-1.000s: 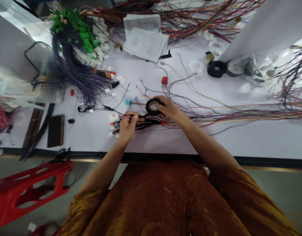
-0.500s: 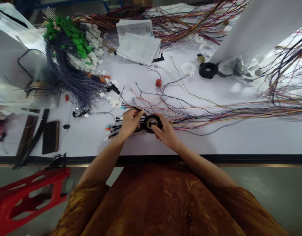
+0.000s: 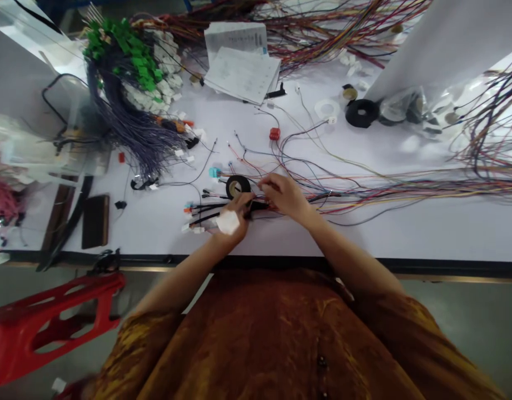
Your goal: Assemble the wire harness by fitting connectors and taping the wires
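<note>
A bundle of thin coloured wires (image 3: 364,194) runs in from the right along the table to my hands. My left hand (image 3: 236,219) is closed around the black-wrapped part of the bundle. A roll of black tape (image 3: 238,188) is just above its fingers, and a white connector (image 3: 228,223) lies over the back of the hand. Close by on the right, my right hand (image 3: 283,194) is pinched above the wires; what its fingertips hold is too small to name. Black-sleeved branches (image 3: 210,208) fan out to the left, beside a light blue connector (image 3: 215,173).
Papers (image 3: 243,72) and another black tape roll (image 3: 361,113) lie farther back. Purple wires with green connectors (image 3: 133,61) are piled at the left, above a dark phone (image 3: 95,221). A red stool (image 3: 51,328) stands below the table's front edge.
The tape roll has left my right hand and is now above my left hand. My left hand has moved down onto the bundle, and the white connector now lies over it. The view has shifted slightly.
</note>
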Available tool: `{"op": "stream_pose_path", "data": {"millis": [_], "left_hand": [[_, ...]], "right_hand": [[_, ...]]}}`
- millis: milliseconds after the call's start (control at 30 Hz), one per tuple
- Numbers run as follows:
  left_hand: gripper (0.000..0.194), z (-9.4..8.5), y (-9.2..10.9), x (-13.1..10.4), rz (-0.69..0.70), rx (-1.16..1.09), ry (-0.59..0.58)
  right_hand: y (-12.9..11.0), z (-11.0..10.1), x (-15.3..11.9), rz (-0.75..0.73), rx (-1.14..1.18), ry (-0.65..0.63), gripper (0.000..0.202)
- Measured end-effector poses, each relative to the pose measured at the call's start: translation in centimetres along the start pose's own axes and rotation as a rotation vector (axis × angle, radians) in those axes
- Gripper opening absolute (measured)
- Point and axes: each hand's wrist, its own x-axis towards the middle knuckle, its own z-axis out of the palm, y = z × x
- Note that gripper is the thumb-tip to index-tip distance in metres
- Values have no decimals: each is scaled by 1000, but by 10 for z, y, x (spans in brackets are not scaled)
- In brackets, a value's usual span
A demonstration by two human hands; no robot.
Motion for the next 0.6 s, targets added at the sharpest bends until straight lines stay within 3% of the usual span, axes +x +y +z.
{"op": "stream_pose_path", "data": {"millis": [100, 200, 300, 467, 600], "left_hand": [[29, 17, -16, -12, 92, 142, 41], [26, 28, -25, -17, 122, 193, 88], [23, 31, -26, -21, 66, 114, 126], [14, 27, -23, -10, -79, -169, 313], [16, 22, -26, 8, -319, -520, 223]], "right_hand": [[-19, 4, 41, -181, -292, -174, 19], [-38, 23, 75, -148, -588, -296, 29], [-46, 31, 90, -119, -662, -360, 28], [-21, 2, 64, -264, -482, -134, 48], [1, -17, 28, -160, -534, -98, 43]]}}
